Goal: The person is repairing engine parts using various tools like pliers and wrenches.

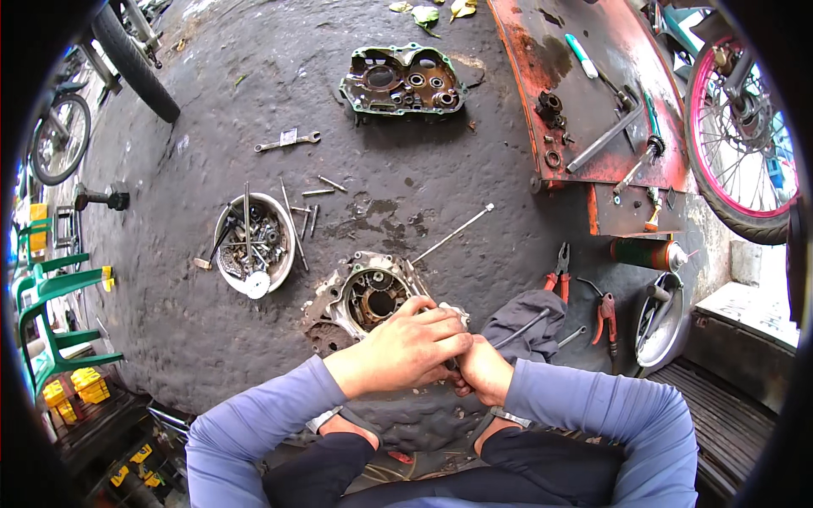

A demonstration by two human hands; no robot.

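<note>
An engine crankcase half (337, 298) lies on the dark ground in front of me, its round opening facing up. My left hand (411, 339) rests over its near right edge, fingers bent and pressed together. Against those fingers, my right hand (484, 366) is closed in a fist. Whatever the two hands grip between them is hidden. A thin metal rod (521, 328) slants away from beside my right hand across a dark grey rag (527, 320); whether I hold it, I cannot tell. A long bolt (455, 231) points away from the crankcase's far side.
A bowl of bolts and small parts (284, 212) stands to the left, a combination wrench (288, 143) beyond it. Another crankcase half (402, 80) lies far ahead. At right are pliers (562, 269), a spray can (648, 253), a tool basin (671, 339) and a red metal bench (610, 110).
</note>
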